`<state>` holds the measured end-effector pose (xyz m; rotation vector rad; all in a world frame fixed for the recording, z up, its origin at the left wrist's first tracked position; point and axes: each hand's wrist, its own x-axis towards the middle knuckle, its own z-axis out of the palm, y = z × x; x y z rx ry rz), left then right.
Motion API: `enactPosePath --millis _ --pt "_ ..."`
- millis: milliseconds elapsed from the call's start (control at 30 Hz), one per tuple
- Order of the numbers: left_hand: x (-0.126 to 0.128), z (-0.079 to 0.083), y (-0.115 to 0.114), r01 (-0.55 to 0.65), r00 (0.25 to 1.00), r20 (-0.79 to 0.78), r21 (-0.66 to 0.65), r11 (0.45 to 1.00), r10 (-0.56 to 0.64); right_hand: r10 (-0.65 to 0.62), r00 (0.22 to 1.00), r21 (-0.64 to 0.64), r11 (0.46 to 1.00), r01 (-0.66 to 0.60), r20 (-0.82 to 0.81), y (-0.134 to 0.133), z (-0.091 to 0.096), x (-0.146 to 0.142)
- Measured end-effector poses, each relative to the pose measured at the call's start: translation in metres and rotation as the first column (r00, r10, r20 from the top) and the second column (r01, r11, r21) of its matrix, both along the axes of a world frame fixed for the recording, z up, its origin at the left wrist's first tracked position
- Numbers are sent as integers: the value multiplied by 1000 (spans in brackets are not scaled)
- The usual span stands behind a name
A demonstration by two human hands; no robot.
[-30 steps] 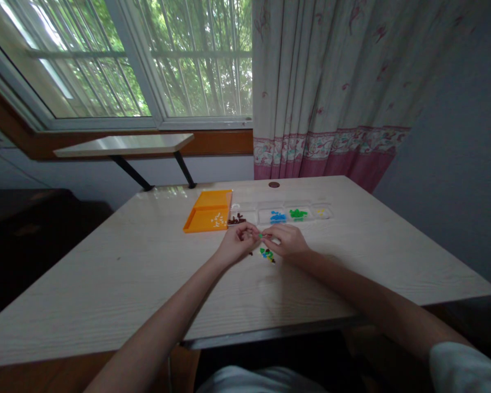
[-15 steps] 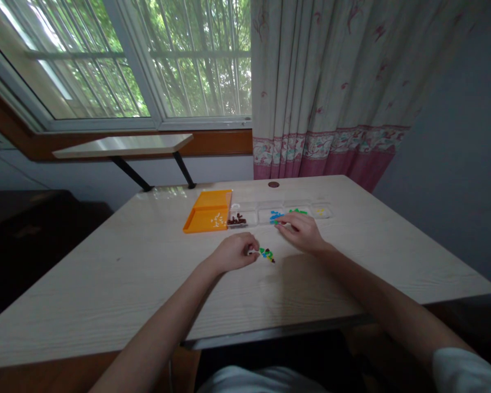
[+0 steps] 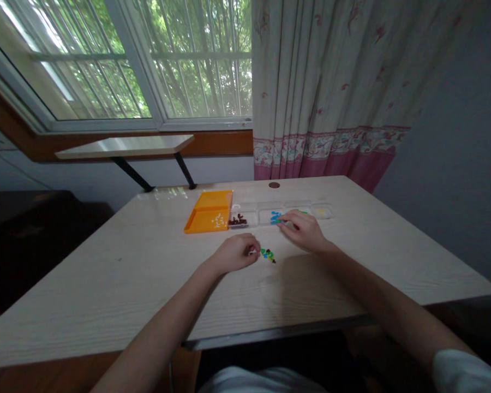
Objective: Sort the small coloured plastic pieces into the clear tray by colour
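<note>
A clear compartment tray lies across the far part of the wooden table, holding brown beads, blue beads, green beads partly hidden behind my right hand, and yellow beads. My right hand rests at the tray's near edge, fingertips pinched over the blue and green compartments; what they hold is too small to see. My left hand is curled on the table, pinching a small white piece beside a little pile of mixed beads.
An orange lid with several white beads in it lies left of the tray. A round grommet sits near the table's far edge. A wall shelf, a window and a curtain stand behind.
My right hand left my left hand and the small pile and reached forward to the tray's blue and green compartments. My left hand sank onto the table beside the pile.
</note>
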<state>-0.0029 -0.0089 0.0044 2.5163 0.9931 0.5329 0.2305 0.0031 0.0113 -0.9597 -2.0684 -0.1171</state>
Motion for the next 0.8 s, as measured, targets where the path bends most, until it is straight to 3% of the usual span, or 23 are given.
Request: enactPosePath --millis 133,300,433,567,700,800 --pt "1 0 0 -10 1000 -14 -3 1000 10 -180 983 -62 981 181 20 9 -2 11" --pt "2 1 -1 -3 1000 -19 -4 1000 3 -454 887 -122 879 462 85 24 -7 30" --pt "2 0 -1 -5 1000 2 -13 1000 5 -525 842 -148 829 539 123 30 -10 38" --pt "3 -1 -1 -18 999 37 -38 999 19 -419 903 -171 886 430 99 25 -10 30" --pt "4 -1 0 -70 989 128 -40 997 75 -123 989 -255 957 141 86 11 -9 6" --pt "5 -1 0 -112 969 221 -12 994 112 134 989 -389 916 -98 65 2 -13 -15"
